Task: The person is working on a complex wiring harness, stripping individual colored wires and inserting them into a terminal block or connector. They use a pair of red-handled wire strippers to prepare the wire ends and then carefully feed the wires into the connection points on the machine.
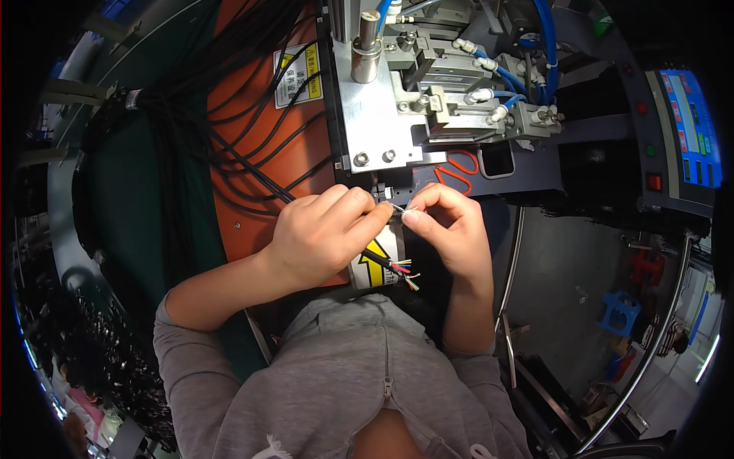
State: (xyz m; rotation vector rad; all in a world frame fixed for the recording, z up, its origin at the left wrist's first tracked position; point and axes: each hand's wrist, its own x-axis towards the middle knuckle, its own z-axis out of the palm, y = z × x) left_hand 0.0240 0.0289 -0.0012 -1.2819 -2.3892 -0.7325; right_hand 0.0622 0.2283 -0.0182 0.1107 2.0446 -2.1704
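Close in front of the machine, my left hand [325, 229] is closed around what looks like the end of a black cable, mostly hidden by the fingers. Thin pale wires [397, 208] stick out past its fingertips. My right hand [455, 229] pinches those wires between thumb and forefinger. Just below the hands, more black cable ends [376, 256] lie over a yellow-and-white label [369, 274]. Their stripped tips fan out into red, white and green wires [402, 268]. A small metal fixture [384, 191] sits right behind my fingertips.
Beyond my hands stands a machine with a metal plate [380, 126], pneumatic cylinders and blue hoses [549, 46]. Red-handled scissors [457, 174] lie to its right. Many black cables [264, 172] cross the orange surface [237, 199] at left. A screen [692, 126] is far right; a blue stool [619, 312] stands below.
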